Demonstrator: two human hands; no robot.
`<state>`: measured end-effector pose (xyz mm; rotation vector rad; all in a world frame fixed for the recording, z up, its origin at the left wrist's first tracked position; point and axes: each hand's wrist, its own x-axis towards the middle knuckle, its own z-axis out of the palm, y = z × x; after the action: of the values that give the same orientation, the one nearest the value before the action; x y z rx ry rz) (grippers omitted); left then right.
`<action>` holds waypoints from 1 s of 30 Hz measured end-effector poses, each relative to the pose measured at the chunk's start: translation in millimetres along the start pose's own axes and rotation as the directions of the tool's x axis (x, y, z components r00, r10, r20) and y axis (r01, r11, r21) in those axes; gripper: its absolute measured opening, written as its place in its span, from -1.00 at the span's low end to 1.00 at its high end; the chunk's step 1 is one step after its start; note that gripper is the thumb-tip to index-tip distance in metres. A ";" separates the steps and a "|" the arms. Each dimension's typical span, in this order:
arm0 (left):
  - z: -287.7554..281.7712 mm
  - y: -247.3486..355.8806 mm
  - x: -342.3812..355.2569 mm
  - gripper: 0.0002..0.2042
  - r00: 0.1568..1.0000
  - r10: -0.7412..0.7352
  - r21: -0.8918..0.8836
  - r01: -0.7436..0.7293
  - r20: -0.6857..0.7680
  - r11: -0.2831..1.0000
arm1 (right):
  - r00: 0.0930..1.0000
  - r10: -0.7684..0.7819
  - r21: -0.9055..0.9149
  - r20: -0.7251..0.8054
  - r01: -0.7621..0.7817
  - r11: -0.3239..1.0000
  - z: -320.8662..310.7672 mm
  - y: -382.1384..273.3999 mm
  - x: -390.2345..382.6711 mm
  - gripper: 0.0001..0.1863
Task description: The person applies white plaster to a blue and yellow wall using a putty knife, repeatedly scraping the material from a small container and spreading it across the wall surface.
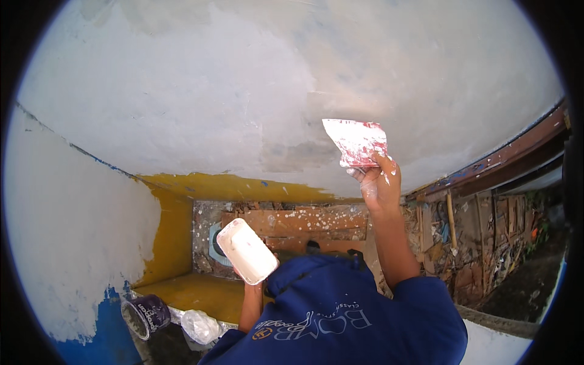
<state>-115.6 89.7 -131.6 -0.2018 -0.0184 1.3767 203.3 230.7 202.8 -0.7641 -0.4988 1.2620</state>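
My right hand (380, 185) grips a red, flat spreader (359, 141) smeared with white paste, held up by the grey-and-white wall (201, 91); I cannot tell whether it touches the surface. Lower and further left, my left hand (252, 286) holds a white rectangular container (246, 249) with white material in it. Most of that hand is hidden behind the container. Yellow paint (167, 237) shows along the wall's lower part and at the left corner.
Below are speckled reddish boards (322, 216) and a pale blue round-cornered object (216, 237). A dark bucket (140, 313) and white plastic bag (201, 325) sit lower left on a yellow ledge (188, 289). Planks and debris (453, 243) lie at the right, beside a dark ledge (480, 164).
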 end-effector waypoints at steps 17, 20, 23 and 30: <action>-12.2 5.5 -8.2 -0.19 0.998 0.044 0.063 -0.041 -0.041 0.997 | 0.978 -0.199 -0.006 -0.068 0.199 0.980 -16.6 21.0 24.6 -0.73; -20.9 7.9 -4.1 -0.20 0.997 0.063 0.033 -0.061 -0.052 0.998 | 0.991 -0.069 -0.032 -0.116 0.065 0.997 -24.7 36.0 9.8 -0.71; -18.3 4.6 0.6 -0.21 0.996 0.087 0.130 -0.084 -0.019 0.988 | 0.971 0.138 0.063 -0.196 -0.128 0.990 -37.8 65.9 15.1 -0.67; -17.0 10.7 -0.6 -0.24 0.993 0.120 0.227 -0.113 -0.017 0.967 | 0.995 0.036 0.069 -0.093 -0.030 0.997 -19.9 51.7 41.7 -0.65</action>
<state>-123.8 88.7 -149.8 -0.0342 0.1777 1.4805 194.1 272.2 148.0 -0.7741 -0.3664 1.2606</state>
